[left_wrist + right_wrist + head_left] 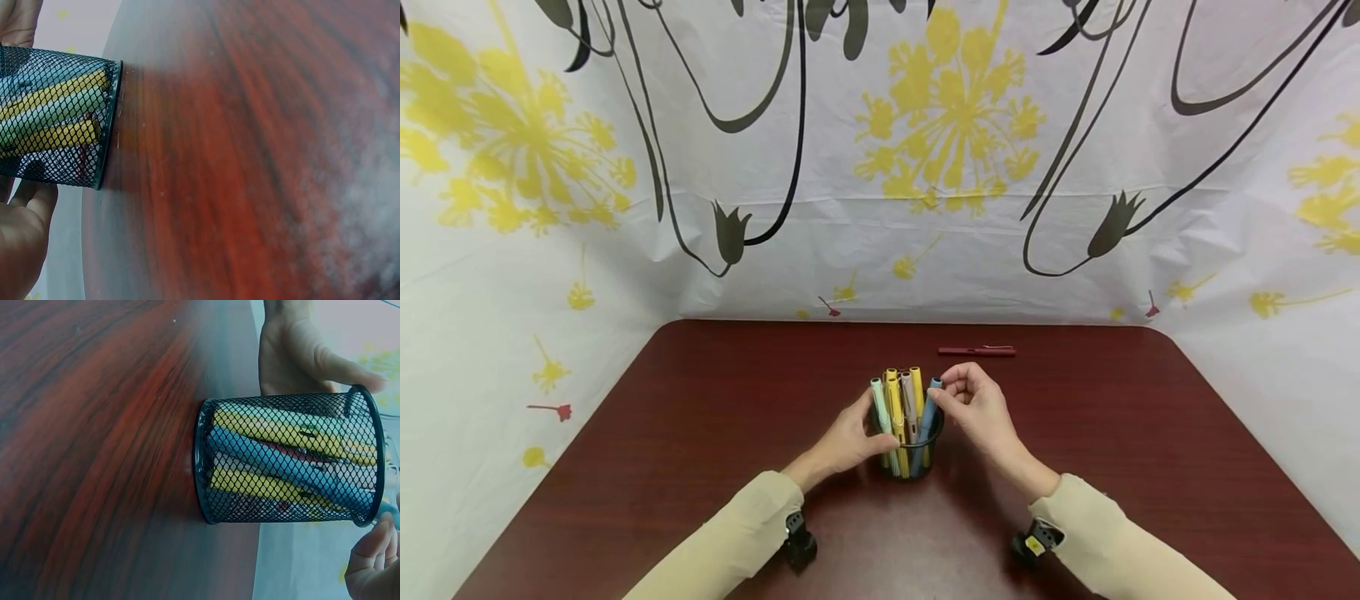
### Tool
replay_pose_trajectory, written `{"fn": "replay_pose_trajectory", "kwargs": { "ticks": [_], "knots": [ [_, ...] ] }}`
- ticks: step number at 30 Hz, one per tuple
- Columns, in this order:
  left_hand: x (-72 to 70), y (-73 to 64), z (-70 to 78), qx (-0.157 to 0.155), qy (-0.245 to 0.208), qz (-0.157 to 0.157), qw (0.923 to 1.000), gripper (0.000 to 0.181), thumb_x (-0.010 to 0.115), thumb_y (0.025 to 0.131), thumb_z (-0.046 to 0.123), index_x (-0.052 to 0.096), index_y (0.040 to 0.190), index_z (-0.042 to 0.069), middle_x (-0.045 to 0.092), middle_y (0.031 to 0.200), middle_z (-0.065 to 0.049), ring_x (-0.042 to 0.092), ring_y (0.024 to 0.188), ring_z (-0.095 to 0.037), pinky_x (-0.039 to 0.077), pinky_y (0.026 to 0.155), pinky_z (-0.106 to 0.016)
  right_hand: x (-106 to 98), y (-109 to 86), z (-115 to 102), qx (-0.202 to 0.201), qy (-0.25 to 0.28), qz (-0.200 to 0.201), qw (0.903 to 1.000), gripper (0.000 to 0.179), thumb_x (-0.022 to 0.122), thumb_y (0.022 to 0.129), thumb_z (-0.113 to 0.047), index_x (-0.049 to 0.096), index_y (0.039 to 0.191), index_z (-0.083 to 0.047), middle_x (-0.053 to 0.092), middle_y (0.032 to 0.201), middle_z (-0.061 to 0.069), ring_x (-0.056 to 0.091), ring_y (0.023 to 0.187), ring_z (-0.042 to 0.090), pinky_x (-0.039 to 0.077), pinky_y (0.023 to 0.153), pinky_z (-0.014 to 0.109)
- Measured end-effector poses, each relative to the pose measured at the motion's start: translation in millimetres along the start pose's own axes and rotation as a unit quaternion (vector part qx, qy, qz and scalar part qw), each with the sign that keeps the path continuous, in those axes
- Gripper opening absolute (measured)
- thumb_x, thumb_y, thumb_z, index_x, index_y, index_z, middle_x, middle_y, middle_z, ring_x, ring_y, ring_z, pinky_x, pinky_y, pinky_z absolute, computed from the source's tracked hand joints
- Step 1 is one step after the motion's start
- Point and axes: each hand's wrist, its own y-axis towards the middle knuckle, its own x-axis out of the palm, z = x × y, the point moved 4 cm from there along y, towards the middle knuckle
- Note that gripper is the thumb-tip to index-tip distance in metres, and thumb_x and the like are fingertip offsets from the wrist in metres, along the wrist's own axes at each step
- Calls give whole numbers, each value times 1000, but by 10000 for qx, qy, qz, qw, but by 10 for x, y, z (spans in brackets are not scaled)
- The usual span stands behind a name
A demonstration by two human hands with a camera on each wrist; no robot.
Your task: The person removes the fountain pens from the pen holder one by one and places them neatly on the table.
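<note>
Right hand [983, 414] pinches blue pen [928, 412] | loose maroon pen [976, 352]: head view only

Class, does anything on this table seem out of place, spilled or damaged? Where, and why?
The dark red pen looks odd: it lies flat on the table, beyond the right hand, while the other pens stand in the mesh cup. No spill or damage shows.

A head-worn camera looks forward and down across the desk [700, 433] from farther back; low, close wrist views, turned sideways, share the mesh cup [281, 509], at frame left in one, right of center in the other.
</note>
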Motion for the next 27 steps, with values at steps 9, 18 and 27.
{"fn": "replay_pose_trajectory", "kwargs": {
  "ticks": [9,18,27],
  "knots": [
    [-9,-4,-2,-23,97,40,9999,91,73,80,41,22,149,10,54,130,-13,54,115,-21,44,94,-31,55,-28,-341,0,-422,41,9991,18,67,84,3,53,96,6,54,75,12,47,59,10,39,53,18],
    [-7,1,-10,6,18,-31,10000,91,71,81,45,21,148,10,53,131,-13,54,115,-20,45,94,-31,46,67,-126,-77,-745,65,9972,17,69,84,-4,58,96,2,58,75,9,48,58,7,40,51,19],
    [-5,-5,-2,25,-52,-27,10000,92,72,81,43,20,149,9,54,129,-15,55,114,-22,46,93,-31,1,78,-71,-76,-803,-281,9963,15,67,86,-8,60,98,-3,61,84,11,61,66,19,53,57,28]
  ]
}}
